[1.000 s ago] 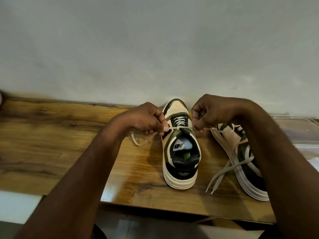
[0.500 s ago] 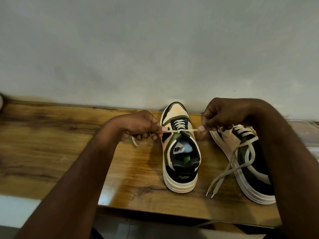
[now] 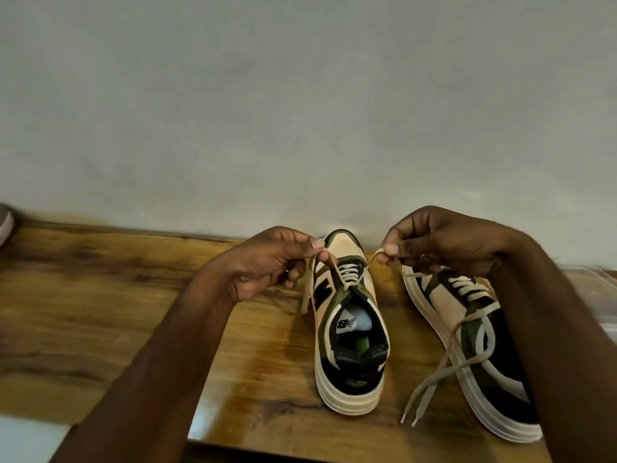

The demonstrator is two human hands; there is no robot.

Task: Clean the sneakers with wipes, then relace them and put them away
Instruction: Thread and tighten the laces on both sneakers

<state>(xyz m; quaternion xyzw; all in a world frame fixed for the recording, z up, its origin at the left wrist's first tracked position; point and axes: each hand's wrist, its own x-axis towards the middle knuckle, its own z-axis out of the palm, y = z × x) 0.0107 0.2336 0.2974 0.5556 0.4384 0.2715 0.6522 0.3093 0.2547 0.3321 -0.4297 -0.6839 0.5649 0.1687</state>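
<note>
Wooden worktop [image 3: 133, 295]: I see left hand [image 3: 267, 262] and right hand [image 3: 444, 242] fingers each clamped on a lace end [image 3: 329, 259] above the sneaker [image 3: 350, 329].

The light is dim and warm, giving the wall [image 3: 300, 95] a murky grey-green cast. A pale sheen of glare runs down the glossy wooden surface [image 3: 100, 312] just left of the middle sneaker [image 3: 350, 329], brightest at the near edge. Soft shadows lie under the forearms. The wide lens bows the far edge of the surface, and the right forearm [image 3: 551, 329] and the far right edge are smeared with blur.
</note>
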